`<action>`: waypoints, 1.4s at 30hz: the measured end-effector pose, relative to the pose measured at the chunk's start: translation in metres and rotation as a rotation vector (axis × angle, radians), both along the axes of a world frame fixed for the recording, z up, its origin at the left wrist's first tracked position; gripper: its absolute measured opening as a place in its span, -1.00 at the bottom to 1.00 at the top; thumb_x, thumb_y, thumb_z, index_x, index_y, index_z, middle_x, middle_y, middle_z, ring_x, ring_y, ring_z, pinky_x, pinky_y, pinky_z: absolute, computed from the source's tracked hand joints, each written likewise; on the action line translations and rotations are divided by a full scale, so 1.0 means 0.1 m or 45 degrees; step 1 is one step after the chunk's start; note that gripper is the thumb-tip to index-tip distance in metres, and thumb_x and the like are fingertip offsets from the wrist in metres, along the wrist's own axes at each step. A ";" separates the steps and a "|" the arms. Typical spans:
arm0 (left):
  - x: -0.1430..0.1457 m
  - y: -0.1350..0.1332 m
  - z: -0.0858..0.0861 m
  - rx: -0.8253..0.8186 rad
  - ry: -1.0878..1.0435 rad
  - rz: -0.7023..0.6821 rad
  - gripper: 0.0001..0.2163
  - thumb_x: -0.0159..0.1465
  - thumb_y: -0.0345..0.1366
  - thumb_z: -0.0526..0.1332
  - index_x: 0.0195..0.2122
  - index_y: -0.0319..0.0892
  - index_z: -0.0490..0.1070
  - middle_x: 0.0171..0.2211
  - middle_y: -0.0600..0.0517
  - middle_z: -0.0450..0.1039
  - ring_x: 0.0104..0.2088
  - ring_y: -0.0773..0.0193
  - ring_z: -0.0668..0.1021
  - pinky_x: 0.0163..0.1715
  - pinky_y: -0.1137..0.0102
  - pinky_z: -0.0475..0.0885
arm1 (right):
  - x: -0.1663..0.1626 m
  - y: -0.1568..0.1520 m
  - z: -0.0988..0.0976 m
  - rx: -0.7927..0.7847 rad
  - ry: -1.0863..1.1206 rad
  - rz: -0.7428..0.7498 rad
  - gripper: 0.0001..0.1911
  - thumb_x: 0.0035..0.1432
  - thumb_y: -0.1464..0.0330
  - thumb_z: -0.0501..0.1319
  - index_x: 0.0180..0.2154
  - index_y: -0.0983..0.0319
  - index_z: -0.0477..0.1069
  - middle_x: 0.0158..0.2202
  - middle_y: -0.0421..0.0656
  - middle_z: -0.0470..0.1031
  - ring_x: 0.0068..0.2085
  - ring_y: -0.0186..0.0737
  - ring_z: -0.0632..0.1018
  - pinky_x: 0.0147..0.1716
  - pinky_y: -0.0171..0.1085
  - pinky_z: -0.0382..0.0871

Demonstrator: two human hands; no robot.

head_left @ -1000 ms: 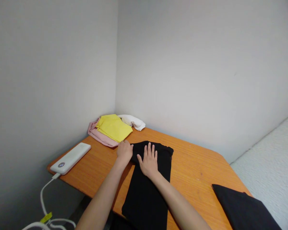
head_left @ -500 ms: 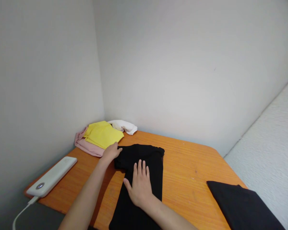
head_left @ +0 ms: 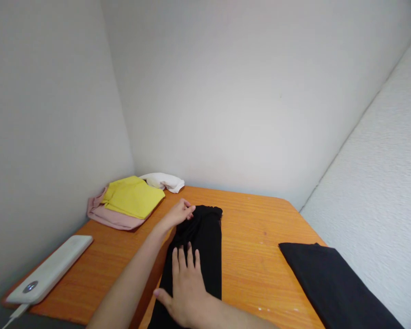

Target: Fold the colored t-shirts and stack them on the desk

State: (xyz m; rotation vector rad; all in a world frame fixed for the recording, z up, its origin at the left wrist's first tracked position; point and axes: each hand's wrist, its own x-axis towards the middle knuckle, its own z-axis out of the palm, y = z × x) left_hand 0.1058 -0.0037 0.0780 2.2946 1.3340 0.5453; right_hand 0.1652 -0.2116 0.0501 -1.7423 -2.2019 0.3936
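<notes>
White power bank [head_left: 48, 273] lies at the lower left of the frame on the orange table [head_left: 253, 246], a cable running off its near end. Above it, toward the corner, a yellow cloth [head_left: 132, 197] sits on a pink cloth [head_left: 108, 217], with a white cloth [head_left: 164, 181] just behind. At centre the left hand [head_left: 181, 213] pinches the far edge of the black garment [head_left: 205, 237], fingers curled narrow on the fabric. Below it the right hand [head_left: 185, 288] presses flat on the same garment, fingers straight and close together. At the lower right lies a folded black cloth [head_left: 332, 285].
</notes>
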 end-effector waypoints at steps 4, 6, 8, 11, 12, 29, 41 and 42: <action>0.09 -0.42 -0.28 0.079 0.060 -0.285 -0.67 0.30 -0.09 0.10 -0.03 -0.13 0.43 0.03 -0.06 0.47 0.07 0.15 0.45 0.08 0.26 0.31 | 0.19 -0.06 0.11 -0.050 0.147 0.187 -0.30 0.25 -0.07 0.01 0.22 0.26 0.28 0.25 0.08 0.23 0.25 0.17 0.24 0.21 0.11 0.07; 0.07 -0.60 -0.40 0.117 0.101 -0.322 -0.55 0.29 -0.08 0.10 0.15 -0.15 0.32 0.23 -0.10 0.27 0.24 0.07 0.27 0.24 0.14 0.12 | 0.45 0.12 0.21 -0.079 0.286 0.181 -0.55 0.31 0.10 0.00 -0.06 0.22 0.51 -0.05 -0.02 0.53 -0.03 -0.03 0.51 -0.03 -0.12 0.34; 0.07 -0.73 -0.49 0.183 0.190 -0.326 -0.44 0.31 -0.06 0.05 0.28 -0.20 0.15 0.35 -0.12 0.05 0.34 0.05 0.09 0.31 0.08 -0.05 | 0.80 0.43 0.29 0.033 0.396 -0.049 -0.64 0.32 0.27 -0.03 -0.23 0.24 0.51 -0.29 -0.08 0.56 -0.27 -0.19 0.54 -0.23 -0.27 0.36; 0.09 -0.82 -0.53 0.339 0.346 -0.306 -0.43 0.36 -0.06 -0.04 0.34 -0.22 0.05 0.38 -0.08 -0.07 0.38 0.11 -0.05 0.34 0.10 -0.14 | 1.34 0.98 0.27 0.380 0.304 -0.613 -0.70 0.23 0.34 0.09 -0.07 0.34 0.43 -0.14 0.05 0.50 -0.13 -0.12 0.50 -0.14 -0.24 0.31; 0.10 -0.84 -0.53 0.376 0.373 -0.297 -0.43 0.37 -0.05 -0.06 0.34 -0.21 0.04 0.38 -0.08 -0.08 0.38 0.12 -0.06 0.34 0.11 -0.13 | 1.48 1.15 0.23 0.364 0.271 -0.702 -0.66 0.21 0.33 0.12 -0.02 0.37 0.40 -0.12 0.09 0.49 -0.12 -0.10 0.50 -0.14 -0.23 0.31; -0.44 -1.31 -0.10 0.253 -0.100 -0.162 -0.55 0.43 -0.07 -0.13 0.31 0.00 0.10 0.35 0.02 0.06 0.34 0.27 0.11 0.34 0.15 -0.08 | 1.46 0.64 0.39 0.296 0.127 -0.137 -0.79 0.22 0.40 0.15 -0.11 0.24 0.46 -0.11 -0.08 0.49 -0.03 -0.18 0.44 0.04 -0.22 0.22; -0.98 -2.45 -0.46 0.245 0.373 -0.656 0.01 0.02 -0.47 0.36 0.38 0.12 -0.23 0.41 -0.02 -0.30 0.38 0.03 -0.06 0.32 0.01 -0.07 | 1.52 -1.27 0.03 -0.074 -0.132 0.355 0.13 -0.14 0.33 0.43 0.37 0.06 -0.12 0.40 -0.06 -0.18 0.38 0.05 -0.09 0.31 0.08 -0.16; -1.00 -2.49 -0.48 0.313 0.372 -0.656 -0.08 0.07 -0.58 0.24 0.37 0.14 -0.17 0.41 0.01 -0.24 0.38 0.09 -0.01 0.32 0.06 -0.02 | 1.50 -1.33 -0.01 -0.036 -0.152 0.307 0.05 -0.10 0.46 0.36 0.36 0.02 -0.08 0.39 -0.10 -0.15 0.38 0.01 -0.07 0.31 0.06 -0.14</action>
